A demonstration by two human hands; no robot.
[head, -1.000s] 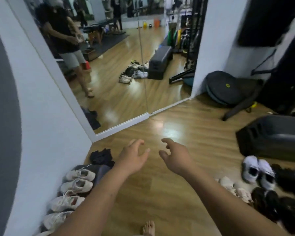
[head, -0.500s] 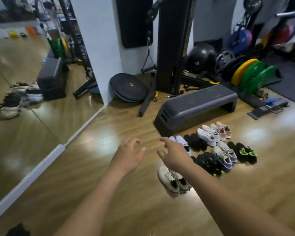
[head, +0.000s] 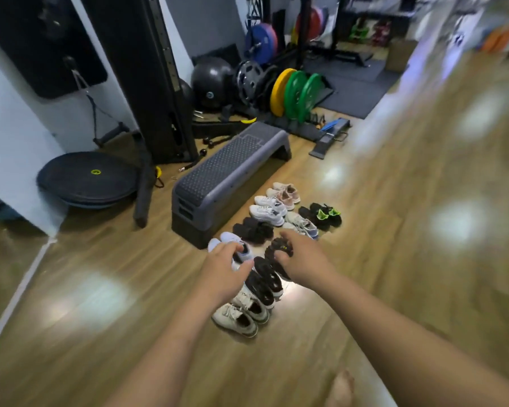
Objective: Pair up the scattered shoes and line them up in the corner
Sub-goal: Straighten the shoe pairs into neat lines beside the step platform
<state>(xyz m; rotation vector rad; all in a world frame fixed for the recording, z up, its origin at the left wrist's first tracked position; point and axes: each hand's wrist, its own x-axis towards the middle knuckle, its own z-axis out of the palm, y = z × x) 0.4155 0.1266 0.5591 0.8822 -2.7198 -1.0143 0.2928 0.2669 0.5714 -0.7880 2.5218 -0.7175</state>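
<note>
The left hand's fingers (head: 233, 248) are spread apart and nearly straight, and they overlap a white and pale blue pair of shoes (head: 227, 238) in the head view. The left hand (head: 225, 270) holds nothing that shows. The right hand's fingers (head: 288, 237) are loosely curled with the thumb set apart, and a black shoe (head: 276, 253) shows between them. Whether the right hand (head: 304, 261) grips that shoe or only hangs in front of it cannot be told. Both bare forearms reach in from the bottom edge.

Below the hands a black pair with white soles (head: 265, 284) lies side by side, and nearer the camera sits a cream pair (head: 240, 317). Beyond the hands the other shoes lie in a loose double row on the wooden floor (head: 100, 289): black slides (head: 253, 230), a white pair (head: 268, 210) and a pink pair (head: 285, 192) beside the grey step platform (head: 227, 177), then a grey and blue pair (head: 303, 224) and a black pair with green insides (head: 322, 214) on the open side.

Left of the platform lie stacked black balance discs (head: 88, 177). Behind it stand a black exercise ball (head: 212, 80) and upright weight plates, one yellow plate (head: 279, 86) and two green plates (head: 303, 92). A bare foot (head: 340, 387) shows blurred at the bottom edge
</note>
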